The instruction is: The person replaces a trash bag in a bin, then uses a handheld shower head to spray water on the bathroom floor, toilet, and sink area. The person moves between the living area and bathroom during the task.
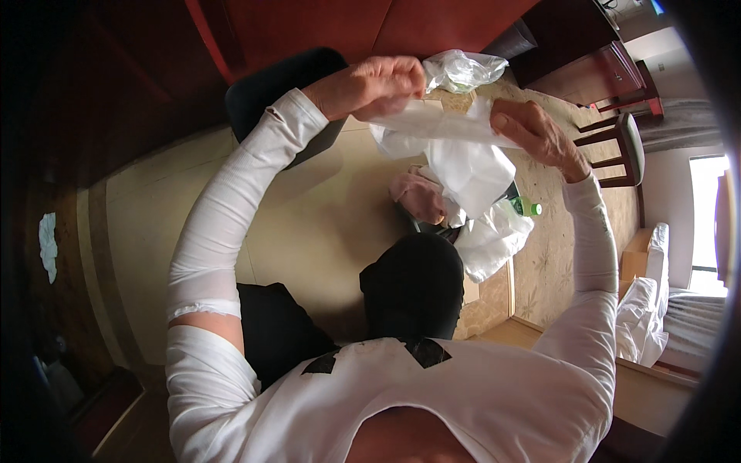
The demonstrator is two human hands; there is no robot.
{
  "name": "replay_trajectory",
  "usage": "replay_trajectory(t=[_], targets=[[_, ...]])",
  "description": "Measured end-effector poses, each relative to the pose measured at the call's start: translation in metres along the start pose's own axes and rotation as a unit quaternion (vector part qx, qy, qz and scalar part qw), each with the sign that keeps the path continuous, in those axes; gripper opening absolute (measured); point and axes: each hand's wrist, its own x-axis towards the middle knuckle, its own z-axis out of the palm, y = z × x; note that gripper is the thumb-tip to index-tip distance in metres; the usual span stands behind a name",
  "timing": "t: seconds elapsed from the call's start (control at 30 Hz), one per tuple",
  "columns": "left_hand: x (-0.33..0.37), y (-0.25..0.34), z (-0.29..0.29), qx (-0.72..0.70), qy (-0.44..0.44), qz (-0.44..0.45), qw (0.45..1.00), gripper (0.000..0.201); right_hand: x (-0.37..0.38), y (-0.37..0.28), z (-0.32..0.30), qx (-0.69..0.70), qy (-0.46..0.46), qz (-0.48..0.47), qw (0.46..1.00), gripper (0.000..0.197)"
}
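Observation:
A thin white plastic bag [472, 171] is stretched between my two raised hands, its lower part hanging down. My left hand [378, 86] is curled at the left end of its upper edge, with the fingers partly smeared by motion. At the other end, my right hand [532, 133] is closed on the edge, thumb pressed against the fingers. Below the hanging bag stands a dark container [407, 216], mostly hidden. A pink cloth [417, 195] lies at it, beside another white plastic bag [498, 241] and a green bottle [526, 206] with a pale cap.
A dark bin [289, 85] stands beyond my left forearm, against a red wooden panel [309, 23]. Another crumpled white plastic bag [465, 71] lies on the floor at the back. Toward the right are a chair [629, 148] and a dark desk [579, 65]. My black-clad knee [417, 282] is close below.

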Motion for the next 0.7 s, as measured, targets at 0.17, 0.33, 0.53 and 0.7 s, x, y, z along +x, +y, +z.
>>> replay_trajectory(t=[0.17,0.33,0.53,0.7], targets=[[0.001,-0.014,-0.007,0.366,0.004,-0.130,0.922,0.025,-0.017,0.025,0.003,-0.355,0.018,-0.066,0.932,0.015],[0.001,-0.042,0.007,0.642,0.037,-0.071,0.762,0.015,-0.016,0.042,0.018,-0.440,0.062,0.164,0.881,0.021],[-0.002,-0.046,-0.001,0.686,0.053,-0.201,0.698,0.026,-0.038,0.081,0.018,-0.421,-0.028,0.344,0.839,0.029],[-0.007,-0.036,-0.054,0.532,0.139,-0.178,0.816,0.047,-0.029,0.087,-0.002,-0.291,0.024,0.323,0.900,0.044]])
